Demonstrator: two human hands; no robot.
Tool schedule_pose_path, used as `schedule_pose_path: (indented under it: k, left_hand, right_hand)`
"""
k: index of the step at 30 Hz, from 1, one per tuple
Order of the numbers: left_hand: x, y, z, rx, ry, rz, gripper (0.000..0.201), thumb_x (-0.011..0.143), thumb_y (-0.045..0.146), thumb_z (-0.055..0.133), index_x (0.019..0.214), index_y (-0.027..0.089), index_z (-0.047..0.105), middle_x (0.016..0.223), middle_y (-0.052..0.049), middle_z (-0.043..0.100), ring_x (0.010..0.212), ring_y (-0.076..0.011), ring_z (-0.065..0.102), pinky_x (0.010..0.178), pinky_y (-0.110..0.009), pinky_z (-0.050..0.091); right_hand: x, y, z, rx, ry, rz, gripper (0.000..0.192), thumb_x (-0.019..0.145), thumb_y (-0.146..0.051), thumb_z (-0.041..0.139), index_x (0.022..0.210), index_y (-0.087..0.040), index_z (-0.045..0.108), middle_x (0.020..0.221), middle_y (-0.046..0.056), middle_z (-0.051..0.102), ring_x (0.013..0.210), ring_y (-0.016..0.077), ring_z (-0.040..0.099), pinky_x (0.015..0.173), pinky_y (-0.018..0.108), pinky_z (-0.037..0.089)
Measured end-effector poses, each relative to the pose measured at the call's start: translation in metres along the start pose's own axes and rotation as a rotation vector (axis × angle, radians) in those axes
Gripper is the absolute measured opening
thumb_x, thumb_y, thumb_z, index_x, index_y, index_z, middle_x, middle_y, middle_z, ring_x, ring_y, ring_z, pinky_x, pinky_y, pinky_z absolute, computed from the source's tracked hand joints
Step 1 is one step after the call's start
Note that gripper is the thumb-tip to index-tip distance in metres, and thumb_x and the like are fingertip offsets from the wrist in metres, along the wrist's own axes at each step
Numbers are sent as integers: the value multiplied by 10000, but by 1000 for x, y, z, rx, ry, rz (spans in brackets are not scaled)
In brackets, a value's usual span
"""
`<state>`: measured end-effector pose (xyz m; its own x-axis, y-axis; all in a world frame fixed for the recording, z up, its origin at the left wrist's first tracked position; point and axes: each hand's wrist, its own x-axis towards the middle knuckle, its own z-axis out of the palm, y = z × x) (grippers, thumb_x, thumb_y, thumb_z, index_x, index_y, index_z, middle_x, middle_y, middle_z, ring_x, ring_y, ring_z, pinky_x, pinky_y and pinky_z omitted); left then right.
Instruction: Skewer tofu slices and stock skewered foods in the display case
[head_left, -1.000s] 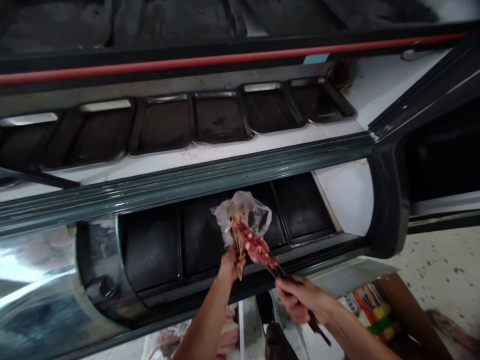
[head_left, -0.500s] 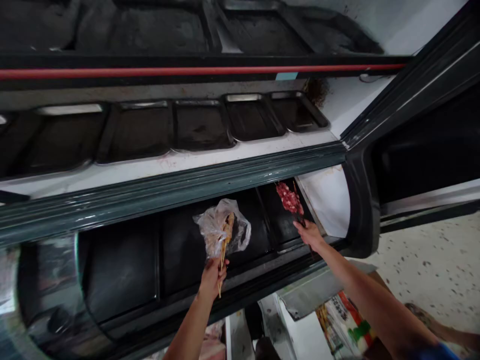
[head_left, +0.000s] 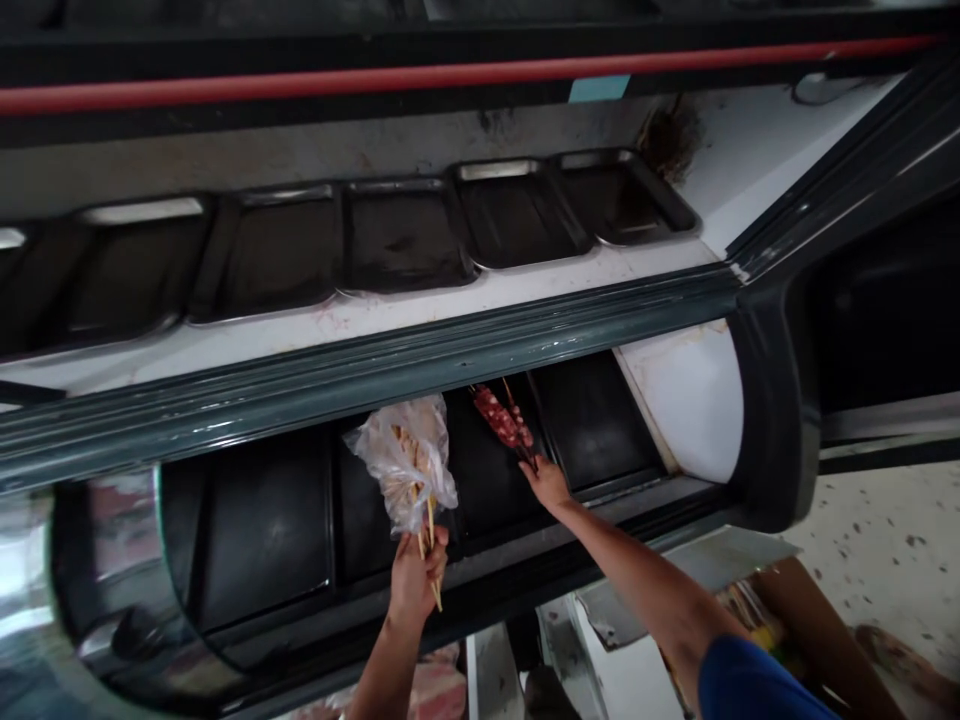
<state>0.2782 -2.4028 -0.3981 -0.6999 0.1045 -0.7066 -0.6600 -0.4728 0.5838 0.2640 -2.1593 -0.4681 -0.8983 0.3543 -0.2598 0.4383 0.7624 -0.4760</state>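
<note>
My left hand is closed round the wooden sticks of several skewers, whose brownish food sits in a crumpled clear plastic bag. The stick ends poke out below my fist. My right hand grips the lower ends of red-and-white raw meat skewers, held tilted up and to the left. Both hands are over black trays in the lower well of a display case. The tips of the meat skewers reach up to the dark green rail.
Above the rail, a row of metal trays stands on a white shelf. A curved glass panel is at the lower left. The case's dark end frame rises on the right. A cardboard box sits on the speckled floor.
My right hand has moved left with the meat skewers, away from the rightmost tray and closer to my left hand. The bag has shifted slightly left. The view has tilted down.
</note>
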Motion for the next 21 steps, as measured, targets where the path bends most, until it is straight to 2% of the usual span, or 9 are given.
schedule_pose_path:
  k: [2,4,7,9,11,13,15,18,21]
  left_hand:
    - [1,4,5,16,-62,102,253,748,394,569,707,158,484,545,40,504,311,6,224,280,-103,132]
    - [3,6,10,7,-63,136,236,759,388,559,732,168,479,574,33,529,311,4,234,280,-104,135]
    - [11,3,15,-27,-31,104,223,780,376,533,733,164,482,576,24,540,304,1,246,278,-108,138]
    - [18,1,15,-72,-23,56,243,802,388,501,725,158,486,564,19,536,296,1,241,276,-111,129]
    - [26,-1,14,-127,-22,-31,271,833,391,446,721,149,493,554,7,538,286,-3,240,271,-119,126]
    - [33,-2,11,-184,-7,-109,253,856,342,397,737,146,505,589,-23,574,298,-28,316,273,-131,180]
    - [37,-2,7,-228,10,-142,212,856,272,371,782,149,528,664,-57,618,386,-84,471,319,-166,316]
    - [39,3,0,-230,-16,-221,215,838,266,385,867,158,569,735,-73,642,601,-180,610,507,-299,481]
    - [38,7,-3,-196,-56,-271,224,824,279,413,915,164,582,777,-69,645,690,-210,620,630,-371,492]
  right_hand:
    - [1,-15,14,-44,-7,15,341,892,-408,352,942,-143,561,842,101,667,785,176,628,656,231,406]
    - [1,-23,19,-85,-10,30,357,900,-394,321,1005,-131,538,871,118,658,802,191,624,666,256,413]
    - [-3,-28,8,-141,-29,21,365,841,-419,438,1040,-125,524,943,126,633,867,217,602,711,288,423]
    - [-14,-36,-7,-185,-15,1,466,751,-421,568,1093,-112,502,1045,150,589,973,251,553,776,316,416]
    - [-31,-51,-20,-194,37,-68,472,752,-369,573,1136,-111,483,1127,167,541,1050,261,498,846,336,389]
    - [-50,-75,-27,-92,24,-211,313,837,-306,453,1103,-152,515,1120,135,552,1054,220,492,895,319,361]
    - [-64,-102,-24,110,-145,-315,249,877,-292,377,1012,-196,563,1041,77,601,1019,170,516,911,277,351]
    - [-68,-135,-8,243,-295,-151,271,852,-344,421,949,-155,589,972,93,628,967,188,551,863,290,390]
    - [-60,-152,8,298,-368,-10,276,746,-385,568,860,-138,611,884,95,645,883,214,589,742,285,444]
